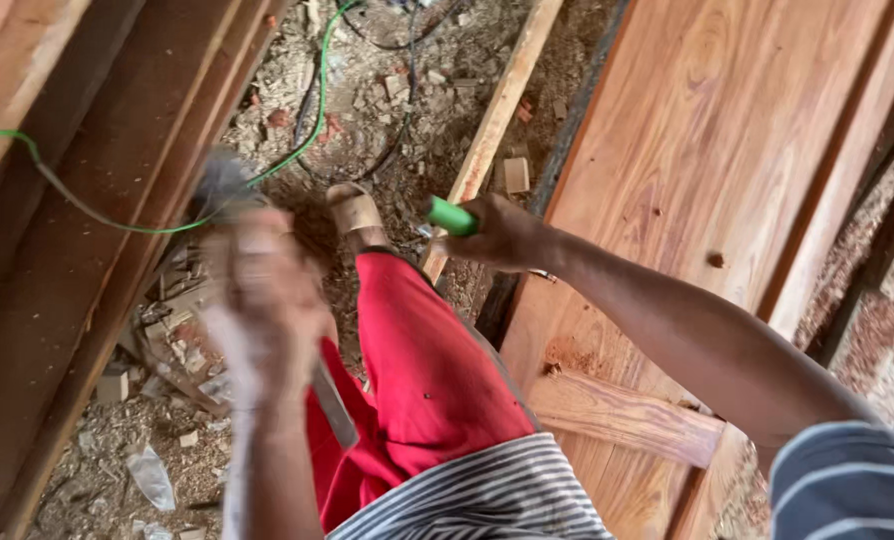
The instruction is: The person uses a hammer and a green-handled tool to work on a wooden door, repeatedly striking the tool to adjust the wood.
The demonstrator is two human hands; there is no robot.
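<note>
Reddish-brown wooden door panel (707, 170), the largest item, lies under and beyond the right hand (502, 235), with a lighter cross rail (627, 415) beneath the forearm. Darker planks (77, 230) lean to the outside of the left hand (267, 290). Between the hands are a red trouser leg (427, 370) and a sandalled foot (352, 210) on rubble-strewn ground (387, 110). A pale strip of wood (492, 120) runs up from just beside the right hand. A green cable (307, 130) trails above the left hand. Right hand: clenched around a green handle (450, 216). Left hand: blurred, raised; grip cannot be told, though a grey blurred object (222, 180) appears at its top.
</note>
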